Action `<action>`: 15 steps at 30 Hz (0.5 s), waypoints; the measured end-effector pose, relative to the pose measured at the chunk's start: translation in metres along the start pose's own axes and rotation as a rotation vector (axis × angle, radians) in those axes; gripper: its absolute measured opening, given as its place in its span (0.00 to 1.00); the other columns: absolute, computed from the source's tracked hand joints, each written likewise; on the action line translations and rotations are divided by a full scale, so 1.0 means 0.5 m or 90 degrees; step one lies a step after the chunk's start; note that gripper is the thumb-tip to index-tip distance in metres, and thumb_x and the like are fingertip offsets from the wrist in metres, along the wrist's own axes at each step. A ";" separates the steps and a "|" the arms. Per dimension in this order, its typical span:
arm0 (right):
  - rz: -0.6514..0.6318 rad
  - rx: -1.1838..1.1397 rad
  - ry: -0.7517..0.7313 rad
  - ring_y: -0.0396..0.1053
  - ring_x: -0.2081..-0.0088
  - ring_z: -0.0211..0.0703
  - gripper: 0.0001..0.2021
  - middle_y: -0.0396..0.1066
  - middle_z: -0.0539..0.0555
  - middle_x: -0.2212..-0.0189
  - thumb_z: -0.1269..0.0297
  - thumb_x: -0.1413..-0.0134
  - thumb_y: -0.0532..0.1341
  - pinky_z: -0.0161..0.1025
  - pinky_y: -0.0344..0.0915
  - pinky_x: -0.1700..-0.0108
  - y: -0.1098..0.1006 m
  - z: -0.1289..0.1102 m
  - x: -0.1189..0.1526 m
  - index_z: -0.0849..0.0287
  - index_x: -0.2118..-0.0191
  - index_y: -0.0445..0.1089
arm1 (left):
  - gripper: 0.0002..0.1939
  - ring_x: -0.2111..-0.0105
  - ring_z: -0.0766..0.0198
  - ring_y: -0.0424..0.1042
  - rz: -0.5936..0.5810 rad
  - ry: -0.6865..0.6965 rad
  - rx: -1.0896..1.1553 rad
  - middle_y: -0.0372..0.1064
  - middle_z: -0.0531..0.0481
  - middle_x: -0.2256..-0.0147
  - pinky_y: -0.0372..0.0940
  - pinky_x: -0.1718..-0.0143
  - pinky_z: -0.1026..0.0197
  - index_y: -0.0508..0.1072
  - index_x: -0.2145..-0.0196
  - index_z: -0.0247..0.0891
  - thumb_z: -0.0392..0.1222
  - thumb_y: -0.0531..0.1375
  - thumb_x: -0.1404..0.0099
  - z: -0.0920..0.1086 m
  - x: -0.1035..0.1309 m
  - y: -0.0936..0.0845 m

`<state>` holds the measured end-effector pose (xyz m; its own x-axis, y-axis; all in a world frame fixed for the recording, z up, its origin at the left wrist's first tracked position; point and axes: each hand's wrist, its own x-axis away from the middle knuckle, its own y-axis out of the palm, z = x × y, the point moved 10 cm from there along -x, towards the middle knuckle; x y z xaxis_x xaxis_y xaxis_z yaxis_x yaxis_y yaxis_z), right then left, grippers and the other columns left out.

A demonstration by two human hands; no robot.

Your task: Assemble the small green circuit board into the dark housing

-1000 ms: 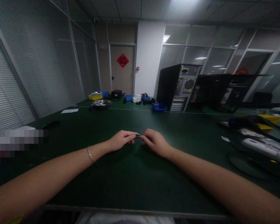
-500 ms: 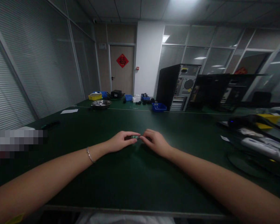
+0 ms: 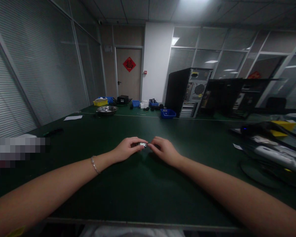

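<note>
A small electronic part (image 3: 142, 144), its upper face looking whitish, lies between the thumb and fingers of my left hand (image 3: 128, 148), which is closed on it. My right hand (image 3: 164, 150) meets the right end of the part with thumb and index fingertip pinched together; whether it grips the part or something tiny is too small to tell. Both hands are low over the middle of the green table (image 3: 148, 191). A thin bracelet (image 3: 95, 164) circles my left wrist.
Across the back stand a metal bowl (image 3: 107, 110), a blue bin (image 3: 168, 113) and a computer tower (image 3: 187, 92). Cables and a silver device (image 3: 276, 154) lie at the right. White paper (image 3: 73, 117) and a dark object (image 3: 53, 132) are at the left.
The part in my left hand showed a green face before and now shows a whitish one, so it has turned or tilted. My left fingers have shifted slightly; my right hand looks unmoved.
</note>
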<state>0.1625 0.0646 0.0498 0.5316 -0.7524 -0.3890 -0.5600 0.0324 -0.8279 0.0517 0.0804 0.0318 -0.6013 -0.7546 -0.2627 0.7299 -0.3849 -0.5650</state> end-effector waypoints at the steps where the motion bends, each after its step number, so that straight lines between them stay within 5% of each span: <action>1: 0.001 -0.002 0.000 0.64 0.67 0.39 0.13 0.66 0.53 0.67 0.60 0.36 0.53 0.35 0.59 0.67 0.000 0.001 0.000 0.60 0.66 0.70 | 0.18 0.65 0.62 0.69 0.000 -0.003 0.009 0.70 0.46 0.59 0.64 0.62 0.61 0.72 0.50 0.39 0.47 0.56 0.35 -0.001 0.000 0.000; 15: 0.006 -0.010 -0.039 0.65 0.64 0.41 0.11 0.66 0.53 0.67 0.61 0.36 0.54 0.36 0.61 0.62 0.007 -0.003 0.000 0.60 0.66 0.70 | 0.21 0.65 0.61 0.72 -0.029 -0.051 0.101 0.75 0.45 0.60 0.67 0.61 0.59 0.71 0.49 0.36 0.48 0.59 0.37 -0.021 0.001 0.013</action>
<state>0.1598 0.0637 0.0477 0.5639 -0.7103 -0.4213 -0.5752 0.0282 -0.8175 0.0529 0.0833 0.0195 -0.6109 -0.7727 -0.1727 0.7488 -0.4929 -0.4432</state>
